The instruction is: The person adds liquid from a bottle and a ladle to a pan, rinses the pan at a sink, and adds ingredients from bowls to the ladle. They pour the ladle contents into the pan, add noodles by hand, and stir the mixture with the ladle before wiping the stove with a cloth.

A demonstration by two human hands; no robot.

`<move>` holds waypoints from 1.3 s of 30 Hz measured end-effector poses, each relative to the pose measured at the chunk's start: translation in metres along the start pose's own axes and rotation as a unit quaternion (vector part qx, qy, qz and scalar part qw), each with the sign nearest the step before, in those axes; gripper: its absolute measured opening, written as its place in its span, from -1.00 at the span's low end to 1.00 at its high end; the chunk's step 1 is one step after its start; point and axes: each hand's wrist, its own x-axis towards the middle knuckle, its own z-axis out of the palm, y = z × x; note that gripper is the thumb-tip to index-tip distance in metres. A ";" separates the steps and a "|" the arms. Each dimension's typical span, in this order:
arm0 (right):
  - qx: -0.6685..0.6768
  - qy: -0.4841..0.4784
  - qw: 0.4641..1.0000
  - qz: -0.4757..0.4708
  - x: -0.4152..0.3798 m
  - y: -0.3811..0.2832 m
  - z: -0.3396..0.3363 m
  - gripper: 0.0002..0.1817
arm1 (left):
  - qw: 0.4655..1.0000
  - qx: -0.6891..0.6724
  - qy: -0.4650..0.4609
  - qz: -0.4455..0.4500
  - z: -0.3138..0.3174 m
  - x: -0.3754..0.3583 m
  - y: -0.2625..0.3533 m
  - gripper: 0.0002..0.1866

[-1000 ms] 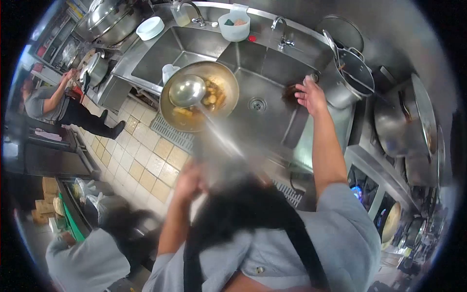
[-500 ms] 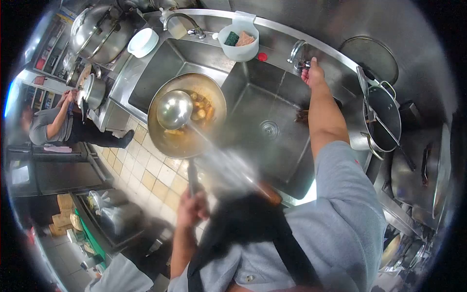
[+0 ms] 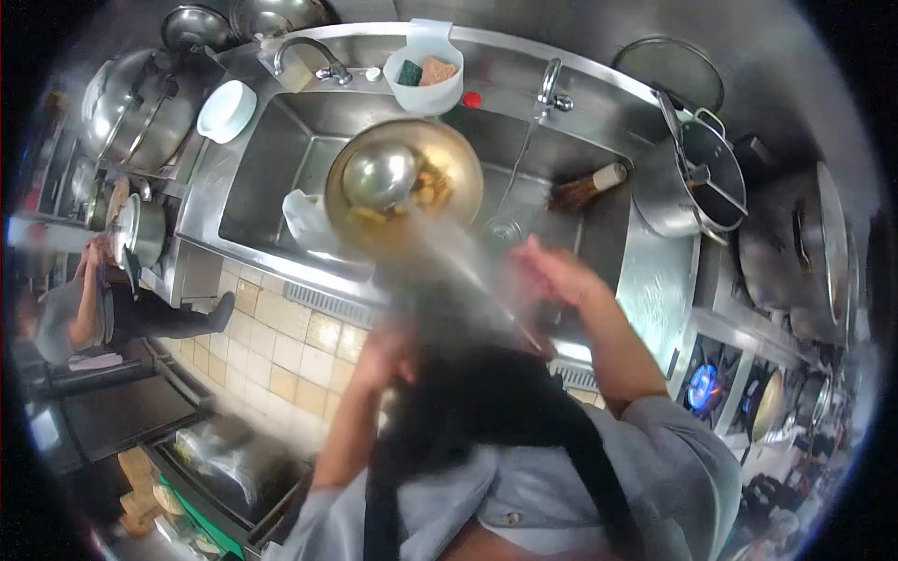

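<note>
My left hand (image 3: pixel 388 355), partly blurred, is closed on the handle of a wok (image 3: pixel 460 192), which is over the sinks. Brownish food pieces (image 3: pixel 433 187) lie in the wok. A large metal ladle (image 3: pixel 379 175) rests its bowl in there, its long handle running back toward my apron through a hazy patch. My right hand (image 3: pixel 557 273) hovers over the right sink's front side near the ladle handle, apart from the tap, fingers loosely spread and smeared by motion. Water runs from the right tap (image 3: pixel 549 89) into the right sink (image 3: pixel 585 234).
A brush (image 3: pixel 587 187) lies in the right sink. A white tub with sponges (image 3: pixel 424 89) hangs at the back ledge. A tall pot (image 3: pixel 669 192) stands right; a lit burner (image 3: pixel 703 385) glows below it. Another person (image 3: pixel 70 313) handles a pot (image 3: pixel 140 229) at left.
My right hand has left the right tap and come back toward my body; water now flows from that tap. The wok has moved right, over the sinks, with my left hand.
</note>
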 end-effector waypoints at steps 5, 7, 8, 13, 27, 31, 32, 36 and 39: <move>0.141 -0.028 0.982 -0.119 -0.036 0.042 0.092 -0.51 | 0.974 0.138 -0.175 0.038 -0.016 0.052 0.010 -0.90; -0.002 0.063 0.995 -0.082 -0.026 0.067 0.102 -0.47 | 0.961 0.148 -0.224 0.067 -0.028 0.085 -0.005 -0.90; -0.038 0.139 0.982 -0.119 -0.033 0.075 0.111 -0.37 | 0.947 0.151 -0.264 0.102 -0.027 0.092 -0.005 -0.89; -0.229 0.328 0.903 -0.158 -0.098 0.084 0.136 -0.31 | 0.841 0.316 -0.310 0.310 -0.003 0.088 0.006 -0.86; -0.276 0.448 0.845 -0.098 -0.134 0.079 0.106 -0.39 | 0.771 0.267 -0.387 0.430 0.032 0.087 -0.022 -0.86; -0.180 0.408 0.890 -0.092 -0.120 0.084 0.117 -0.32 | 0.757 0.293 -0.414 0.412 0.030 0.119 -0.041 -0.86; -0.049 0.358 0.930 -0.070 -0.117 0.077 0.130 -0.29 | 0.843 0.292 -0.367 0.262 0.025 0.141 -0.057 -0.88; 0.318 0.207 0.915 -0.139 -0.099 0.066 0.146 -0.66 | 0.850 0.272 -0.368 0.259 0.026 0.150 -0.056 -0.88; 0.459 0.115 0.868 -0.148 -0.087 0.058 0.144 -0.85 | 0.806 0.303 -0.408 0.302 0.007 0.164 -0.063 -0.89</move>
